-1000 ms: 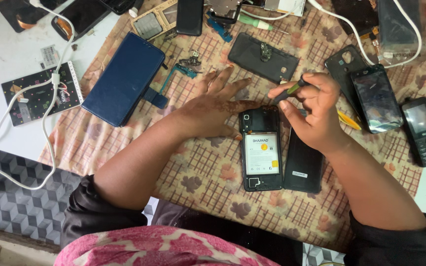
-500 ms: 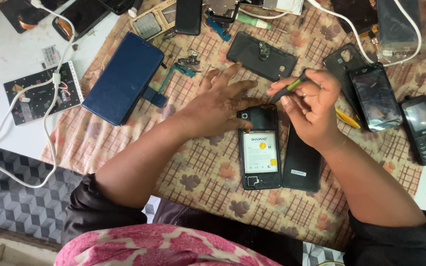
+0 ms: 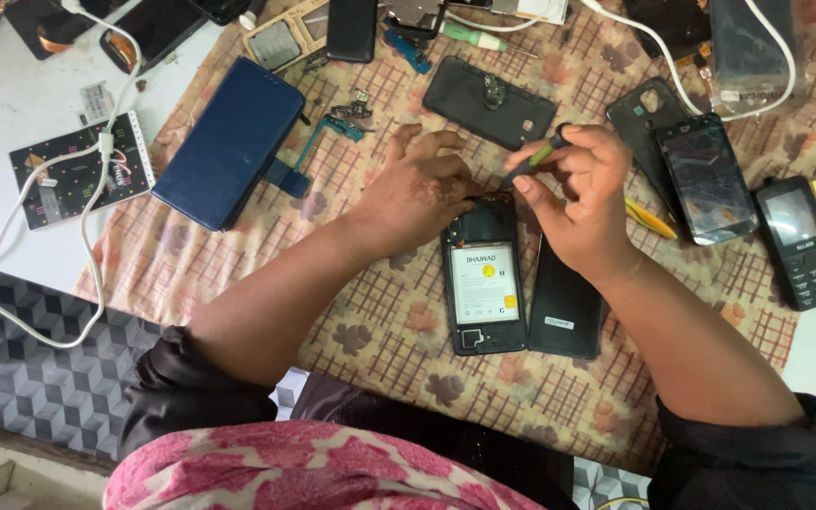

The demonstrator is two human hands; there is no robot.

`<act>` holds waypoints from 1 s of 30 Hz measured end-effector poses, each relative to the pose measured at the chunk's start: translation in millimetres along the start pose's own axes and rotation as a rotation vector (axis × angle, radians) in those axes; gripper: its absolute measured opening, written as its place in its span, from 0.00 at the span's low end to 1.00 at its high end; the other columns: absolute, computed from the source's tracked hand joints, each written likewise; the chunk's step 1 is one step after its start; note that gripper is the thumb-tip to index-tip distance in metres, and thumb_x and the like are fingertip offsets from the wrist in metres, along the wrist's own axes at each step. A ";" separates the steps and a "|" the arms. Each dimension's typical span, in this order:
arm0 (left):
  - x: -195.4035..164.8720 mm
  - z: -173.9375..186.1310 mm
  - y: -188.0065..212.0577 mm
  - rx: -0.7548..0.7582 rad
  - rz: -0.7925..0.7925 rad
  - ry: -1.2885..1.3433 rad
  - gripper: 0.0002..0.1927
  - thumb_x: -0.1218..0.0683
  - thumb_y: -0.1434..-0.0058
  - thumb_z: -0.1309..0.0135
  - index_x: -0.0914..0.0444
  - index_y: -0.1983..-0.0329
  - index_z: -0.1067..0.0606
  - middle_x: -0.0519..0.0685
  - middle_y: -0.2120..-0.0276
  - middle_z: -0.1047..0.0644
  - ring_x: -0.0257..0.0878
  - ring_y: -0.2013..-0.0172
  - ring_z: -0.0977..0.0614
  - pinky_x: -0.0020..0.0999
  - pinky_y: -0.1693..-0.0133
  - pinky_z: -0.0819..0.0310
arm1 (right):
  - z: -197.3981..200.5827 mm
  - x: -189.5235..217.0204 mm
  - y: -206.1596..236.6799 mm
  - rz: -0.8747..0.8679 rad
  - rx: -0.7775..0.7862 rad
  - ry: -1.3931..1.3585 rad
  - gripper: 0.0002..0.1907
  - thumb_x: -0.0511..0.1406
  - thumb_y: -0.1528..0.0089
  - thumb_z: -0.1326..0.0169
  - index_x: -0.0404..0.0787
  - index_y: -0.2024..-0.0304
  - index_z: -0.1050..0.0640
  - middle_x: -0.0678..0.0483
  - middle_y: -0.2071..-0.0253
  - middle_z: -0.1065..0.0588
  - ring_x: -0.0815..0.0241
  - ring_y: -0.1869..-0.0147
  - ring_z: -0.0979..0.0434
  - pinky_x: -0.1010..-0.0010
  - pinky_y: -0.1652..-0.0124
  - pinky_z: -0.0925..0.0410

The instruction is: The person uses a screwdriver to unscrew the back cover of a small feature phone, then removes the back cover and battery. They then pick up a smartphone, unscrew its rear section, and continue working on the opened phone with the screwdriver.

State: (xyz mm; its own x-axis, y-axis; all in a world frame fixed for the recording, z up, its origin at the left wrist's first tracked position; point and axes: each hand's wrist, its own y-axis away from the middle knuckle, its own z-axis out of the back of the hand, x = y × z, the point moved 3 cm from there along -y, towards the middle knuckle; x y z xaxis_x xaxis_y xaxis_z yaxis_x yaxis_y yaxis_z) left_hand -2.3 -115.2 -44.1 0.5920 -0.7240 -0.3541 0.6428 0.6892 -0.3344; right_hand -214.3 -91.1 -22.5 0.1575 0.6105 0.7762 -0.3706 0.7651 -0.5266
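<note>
An opened phone (image 3: pixel 484 283) lies face down on the patterned cloth (image 3: pixel 370 321), its back off and a white battery showing. My left hand (image 3: pixel 417 184) rests on the cloth and presses the phone's top left corner. My right hand (image 3: pixel 583 194) holds a small green-and-black screwdriver (image 3: pixel 533 161), its tip down at the phone's top edge. A black back cover (image 3: pixel 565 302) lies flat just right of the phone, partly under my right wrist.
A blue wallet case (image 3: pixel 230 142) lies at the left, another black cover (image 3: pixel 488 99) behind my hands. A cracked phone (image 3: pixel 705 179) and a keypad phone (image 3: pixel 802 241) sit at the right. White cables (image 3: pixel 40 236), small parts and more phones crowd the far edge.
Both hands have shifted slightly toward the phone's top edge; the screwdriver tip has come down onto it. The phone and cover lie where they were.
</note>
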 end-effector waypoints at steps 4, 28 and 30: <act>0.2 3.4 0.9 -0.026 -0.010 0.029 0.13 0.49 0.41 0.37 0.52 0.54 0.15 0.37 0.56 0.20 0.39 0.37 0.31 0.53 0.32 0.51 | -3.0 11.7 -1.6 0.130 0.022 0.052 0.31 0.20 0.33 0.49 0.43 0.37 0.50 0.38 0.45 0.28 0.47 0.40 0.24 0.57 0.40 0.30; -25.2 15.7 -55.2 0.416 -0.277 -0.329 0.13 0.55 0.37 0.52 0.57 0.60 0.16 0.46 0.57 0.17 0.43 0.38 0.29 0.70 0.35 0.61 | 34.3 1.2 3.6 -0.065 -0.228 -0.049 0.34 0.24 0.22 0.42 0.50 0.31 0.51 0.43 0.48 0.26 0.57 0.47 0.23 0.72 0.47 0.28; -26.5 15.7 -56.2 0.511 -0.262 -0.349 0.13 0.55 0.36 0.52 0.58 0.61 0.16 0.45 0.61 0.16 0.42 0.38 0.28 0.70 0.32 0.63 | 35.1 2.5 2.3 -0.051 -0.220 -0.035 0.34 0.24 0.22 0.43 0.50 0.31 0.51 0.43 0.47 0.25 0.57 0.47 0.22 0.71 0.47 0.27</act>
State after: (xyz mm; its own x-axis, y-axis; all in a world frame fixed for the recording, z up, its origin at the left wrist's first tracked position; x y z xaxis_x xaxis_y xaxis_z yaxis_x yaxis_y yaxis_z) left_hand -46.5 -135.3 -2.3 0.4519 -0.8919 0.0143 0.8853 0.4504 0.1153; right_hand -246.9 -95.0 -9.6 0.1379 0.5657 0.8130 -0.1536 0.8231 -0.5466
